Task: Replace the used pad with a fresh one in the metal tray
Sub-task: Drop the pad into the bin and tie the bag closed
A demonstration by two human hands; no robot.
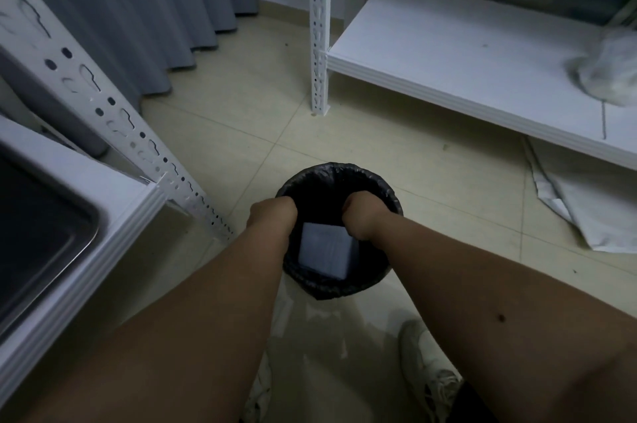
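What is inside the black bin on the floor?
Inside the bin lies a grey folded pad, and both hands, left and right, reach in. The fingers and bin bottom are hidden.

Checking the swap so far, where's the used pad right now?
In the head view, the folded grey pad lies low centre inside the black-lined bin on the floor, between the left hand and right hand.

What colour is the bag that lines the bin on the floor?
Black, as the head view shows: the bag is glossy and crinkled over the bin's rim.
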